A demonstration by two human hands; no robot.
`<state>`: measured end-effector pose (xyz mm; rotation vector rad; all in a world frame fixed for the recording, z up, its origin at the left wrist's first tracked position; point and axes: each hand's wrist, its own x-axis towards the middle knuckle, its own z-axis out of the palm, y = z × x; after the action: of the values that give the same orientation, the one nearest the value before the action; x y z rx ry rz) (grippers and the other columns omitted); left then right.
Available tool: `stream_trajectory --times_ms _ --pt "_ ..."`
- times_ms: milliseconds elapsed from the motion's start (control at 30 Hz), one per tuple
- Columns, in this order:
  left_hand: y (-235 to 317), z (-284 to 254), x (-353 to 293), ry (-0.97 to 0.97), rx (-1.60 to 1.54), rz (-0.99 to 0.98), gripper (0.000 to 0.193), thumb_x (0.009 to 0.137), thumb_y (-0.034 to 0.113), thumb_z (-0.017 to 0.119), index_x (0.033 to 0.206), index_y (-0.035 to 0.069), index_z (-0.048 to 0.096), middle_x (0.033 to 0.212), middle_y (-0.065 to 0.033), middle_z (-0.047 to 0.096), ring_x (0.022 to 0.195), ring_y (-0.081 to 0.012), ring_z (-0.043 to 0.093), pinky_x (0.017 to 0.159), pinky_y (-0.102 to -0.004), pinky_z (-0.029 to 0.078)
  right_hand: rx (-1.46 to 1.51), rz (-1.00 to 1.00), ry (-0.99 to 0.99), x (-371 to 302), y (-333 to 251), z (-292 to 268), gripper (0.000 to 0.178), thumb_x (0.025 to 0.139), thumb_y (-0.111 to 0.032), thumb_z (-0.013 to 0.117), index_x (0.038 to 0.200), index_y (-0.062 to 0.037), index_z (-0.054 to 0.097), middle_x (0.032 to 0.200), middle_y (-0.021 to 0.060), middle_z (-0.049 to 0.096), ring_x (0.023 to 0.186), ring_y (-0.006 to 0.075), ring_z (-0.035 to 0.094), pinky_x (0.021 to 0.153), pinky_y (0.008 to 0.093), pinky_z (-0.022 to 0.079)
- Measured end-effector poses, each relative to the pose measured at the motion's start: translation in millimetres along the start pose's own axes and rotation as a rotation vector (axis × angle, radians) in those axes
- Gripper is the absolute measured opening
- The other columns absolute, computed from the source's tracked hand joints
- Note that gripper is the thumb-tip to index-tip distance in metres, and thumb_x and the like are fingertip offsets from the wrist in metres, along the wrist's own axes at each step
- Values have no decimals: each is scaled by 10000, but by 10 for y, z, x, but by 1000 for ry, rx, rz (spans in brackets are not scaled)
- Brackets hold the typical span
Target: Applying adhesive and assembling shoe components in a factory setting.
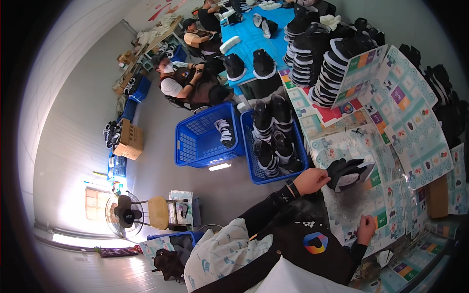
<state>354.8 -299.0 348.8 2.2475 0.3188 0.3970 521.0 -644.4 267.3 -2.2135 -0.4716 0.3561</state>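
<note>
My left hand [311, 181] reaches over the table, its fingers pinched at the near-left end of a black shoe upper [347, 175] with a grey-white lining. The upper rests on the printed paper sheets [391, 195] that cover the worktop, beside a dark smudged patch [348, 204]. Closer to my body, my right hand [366, 230] is curled closed just above the sheets, apart from the upper. Whatever its fingers hold, if anything, is too small or hidden to make out.
Tall stacks of black-and-white shoe uppers [324, 83] stand on the table's far part. Left of it are a blue basket [183, 146] and another blue basket [252, 172] holding uppers. Co-workers [183, 80] sit by a blue-covered table [244, 46]. A fan [124, 215] stands near a stool [159, 213].
</note>
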Motion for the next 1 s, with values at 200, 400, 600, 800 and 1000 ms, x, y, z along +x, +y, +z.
stream_trajectory --times_ms 200,400,600,800,1000 --pt "-2 117 15 -28 -112 -80 185 919 189 672 896 6 666 759 -178 668 722 -343 676 634 -412 517 251 -1 -15 12 -29 -44 307 953 -129 646 744 -14 451 632 39 401 624 106 367 562 303 349" --pt "-98 263 142 -94 -65 -32 166 913 189 673 934 24 677 810 -163 703 759 -347 691 669 -412 538 157 149 17 -46 65 -135 305 959 -147 650 747 -6 483 611 38 493 542 96 474 528 303 453" --pt "-30 330 171 -140 -51 -40 146 918 187 666 941 43 679 824 -136 714 771 -333 692 677 -411 538 -38 16 92 -186 329 -214 309 965 -163 638 740 10 517 617 66 556 531 164 610 511 310 494" --pt "24 339 270 -153 -50 -22 143 913 187 663 951 50 678 822 -134 710 779 -338 692 683 -423 538 -17 54 102 -195 134 -248 340 971 -179 642 724 22 522 616 88 565 530 180 616 551 345 499" --pt "131 217 358 -100 -2 -19 140 903 172 661 959 44 675 825 -149 703 787 -345 689 690 -419 540 -15 59 94 -143 192 -245 350 970 -193 635 723 30 526 602 103 560 529 194 612 551 357 480"
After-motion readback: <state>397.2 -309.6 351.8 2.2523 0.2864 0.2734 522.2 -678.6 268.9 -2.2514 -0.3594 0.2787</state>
